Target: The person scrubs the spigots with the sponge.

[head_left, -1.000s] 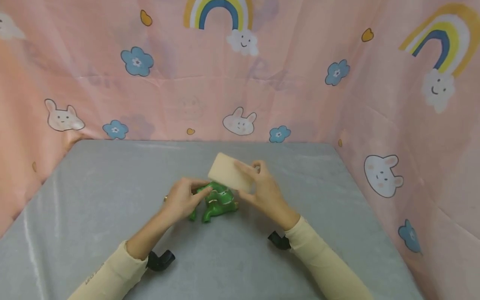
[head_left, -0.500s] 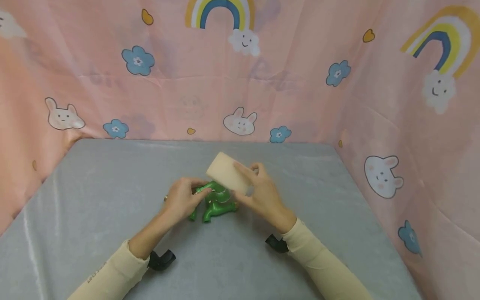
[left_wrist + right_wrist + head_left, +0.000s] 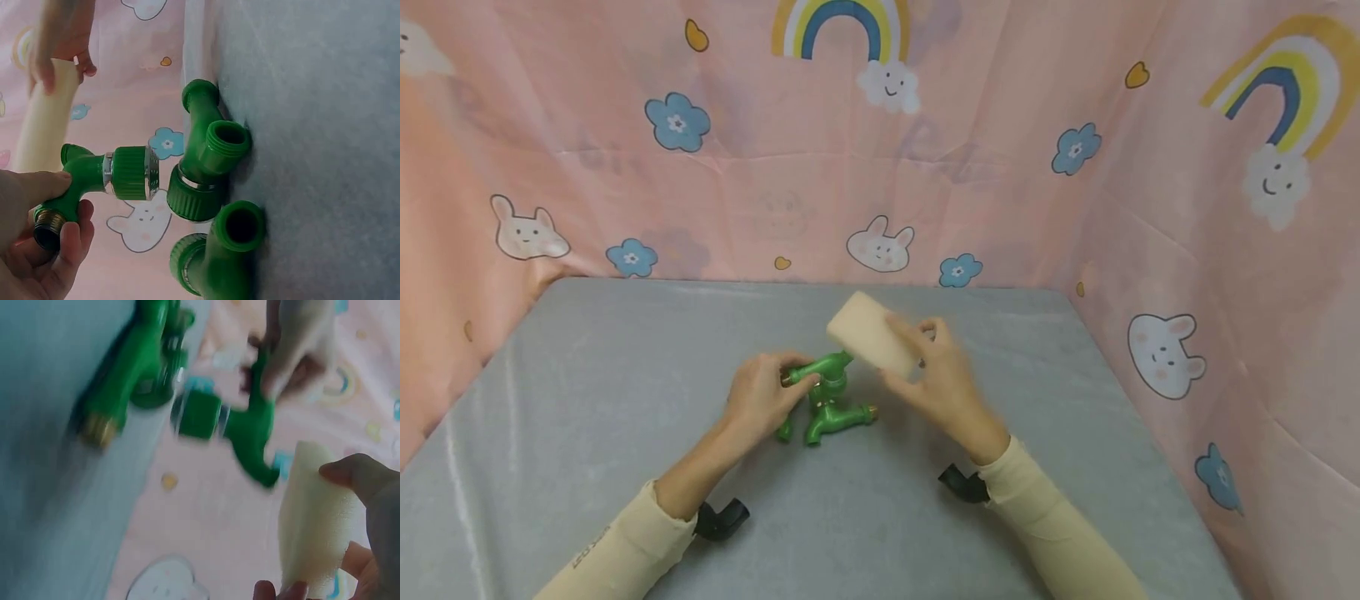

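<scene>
My left hand (image 3: 765, 390) pinches a green tap (image 3: 84, 172) between thumb and fingers. This tap is held in the air, its ribbed collar pointing down and its threaded end beside my fingers. Below it, two more green taps stand on the table; one (image 3: 838, 419) shows whole at the front, and the other (image 3: 785, 431) is mostly hidden behind my left hand in the head view. In my right hand (image 3: 943, 383) is a cream sponge (image 3: 868, 332), gripped by thumb and fingers. It is tilted close to the held tap's spout; in the right wrist view a narrow gap separates them.
Grey cloth covers the table (image 3: 850, 533). A pink printed curtain (image 3: 737, 192) rises behind it and along the sides. Black curved pieces (image 3: 722, 520) stick out at both wrists by the cream sleeves.
The sponge, which earlier covered part of the held tap, has moved up and to the right with my right hand. More of the held tap now shows. My left hand has hardly moved.
</scene>
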Motion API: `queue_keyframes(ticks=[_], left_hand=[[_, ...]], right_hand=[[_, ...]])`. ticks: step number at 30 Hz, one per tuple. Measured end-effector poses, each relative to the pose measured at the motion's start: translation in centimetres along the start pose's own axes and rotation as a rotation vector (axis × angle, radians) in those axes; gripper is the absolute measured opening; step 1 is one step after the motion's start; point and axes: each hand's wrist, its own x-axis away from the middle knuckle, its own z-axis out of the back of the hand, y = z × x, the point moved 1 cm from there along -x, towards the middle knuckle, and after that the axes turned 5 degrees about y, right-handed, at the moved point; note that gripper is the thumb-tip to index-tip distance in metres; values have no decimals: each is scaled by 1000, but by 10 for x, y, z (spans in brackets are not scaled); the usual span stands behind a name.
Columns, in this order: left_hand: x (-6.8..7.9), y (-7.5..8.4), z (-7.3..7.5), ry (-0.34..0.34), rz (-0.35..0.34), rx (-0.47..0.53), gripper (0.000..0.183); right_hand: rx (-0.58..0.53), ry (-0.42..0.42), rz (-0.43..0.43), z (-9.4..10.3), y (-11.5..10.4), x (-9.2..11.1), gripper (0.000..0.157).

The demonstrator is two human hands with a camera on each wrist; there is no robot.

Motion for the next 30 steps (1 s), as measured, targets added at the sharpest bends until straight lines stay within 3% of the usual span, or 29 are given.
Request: queue_keyframes(ticks=[5, 12, 15, 19, 22, 24, 27, 30], left_hand=[[2, 5, 2, 54, -68, 2, 22], [2, 2, 2, 53, -67, 33, 23], [1, -1, 4, 74, -80, 29, 24], [-2, -3, 6, 104, -110, 54, 23], [-3, -4, 7, 91, -104, 127, 23], [-4, -4, 8, 80, -94, 178, 23], [-5, -6, 7, 66, -83, 219, 22], [-4, -8, 5, 42, -92, 234, 23]], right_hand=[[9, -39, 48, -6, -7, 3, 70], [18, -59, -81, -3, 8, -2, 69], [-12, -29, -116, 1, 11, -4, 68], [-98, -32, -60, 2, 5, -3, 70], [-148, -81, -32, -3, 2, -2, 70], [-158, -98, -58, -4, 4, -2, 68], [-143, -88, -124, -1, 9, -4, 66], [-129, -73, -128, 3, 10, -5, 67]])
